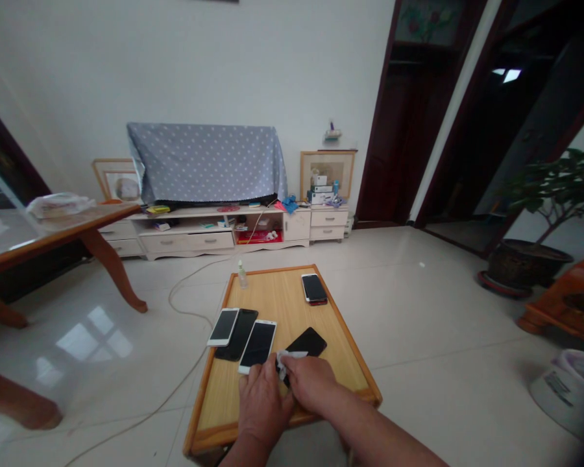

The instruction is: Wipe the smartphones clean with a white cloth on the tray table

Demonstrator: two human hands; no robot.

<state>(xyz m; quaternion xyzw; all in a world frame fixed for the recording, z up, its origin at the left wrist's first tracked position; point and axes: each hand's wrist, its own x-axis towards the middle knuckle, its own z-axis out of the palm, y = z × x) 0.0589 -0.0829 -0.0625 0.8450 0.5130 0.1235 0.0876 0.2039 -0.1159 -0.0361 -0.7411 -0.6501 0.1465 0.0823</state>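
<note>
On the small wooden table point(292, 305), a black smartphone point(311, 342) lies slanted under my hands. My right hand point(314, 383) pinches a crumpled white tissue point(282, 368) and presses it against the phone's near part. Close beside it, my left hand point(263, 399) is curled at the phone's near end, seeming to hold it; its fingertips are partly hidden. A white phone with a dark screen point(259, 344) lies just beyond my left hand. Left of that, another white phone point(224, 326) overlaps a black phone point(241, 334).
Toward the table's far right lie stacked phones point(314, 287). A small clear bottle point(242, 275) stands at the far left corner. A cable point(175, 295) runs along the floor at left. A larger wooden table point(58, 227), a low cabinet point(189, 243) and a white bucket point(564, 389) stand around.
</note>
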